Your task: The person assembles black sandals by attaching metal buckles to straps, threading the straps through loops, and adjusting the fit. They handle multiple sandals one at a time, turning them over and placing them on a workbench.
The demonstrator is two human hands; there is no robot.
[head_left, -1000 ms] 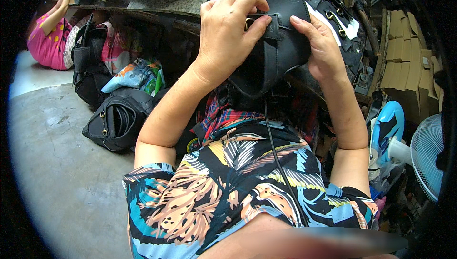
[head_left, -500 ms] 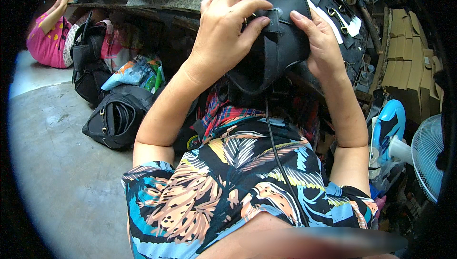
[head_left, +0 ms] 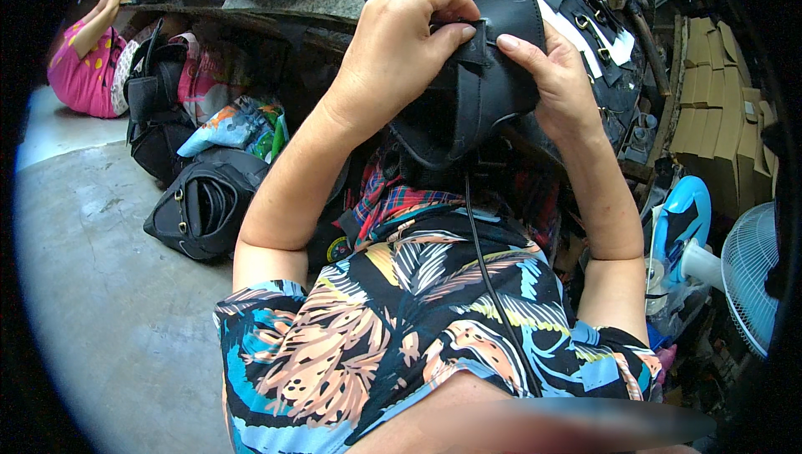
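A black leather bag (head_left: 508, 93) with a stitched upper panel is up between my two hands at the top of the view. My left hand (head_left: 399, 57) is closed, its thumb and curled fingers pinching the end of a short black strap (head_left: 473, 55) on the bag. Whatever small fitting lies under those fingertips is hidden. My right hand (head_left: 564, 86) grips the bag's right side, the thumb pressed on the leather beside the strap and the other fingers out of sight behind it. Below my left hand the bag shows a dark opening.
Leather straps with brass buckles (head_left: 587, 26) lie on the workbench at right. Flat brown cardboard (head_left: 717, 111) is stacked beyond, above a blue-and-white fan (head_left: 749, 266). Finished-looking black bags (head_left: 205, 210) sit on the floor at left, near another person in pink (head_left: 88, 74).
My right thumb has moved left and down, closer to the strap. The fingers of my left hand have curled in more tightly, and the bag has shifted slightly.
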